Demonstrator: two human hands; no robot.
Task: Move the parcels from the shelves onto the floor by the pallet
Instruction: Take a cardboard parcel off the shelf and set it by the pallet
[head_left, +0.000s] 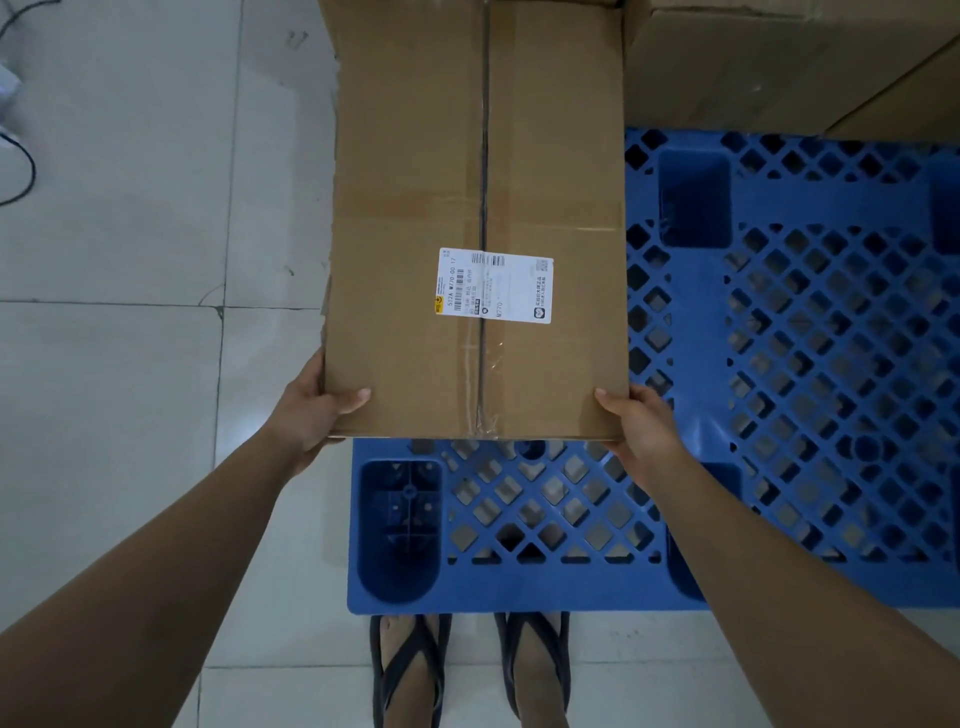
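A large brown cardboard parcel (415, 208) with a white shipping label and a taped centre seam fills the middle of the view. My left hand (311, 410) grips its near left corner, thumb on top. My right hand (644, 431) grips the near right corner, thumb on top too. The parcel is over the left edge of the blue plastic pallet (779, 338), partly above the tiled floor (130, 364). Whether it rests on the pallet or hangs above it cannot be told.
More cardboard boxes (779, 62) stand on the far right part of the pallet. A black cable (21, 171) lies on the floor at the far left. My feet in dark sandals (467, 670) stand at the pallet's near edge.
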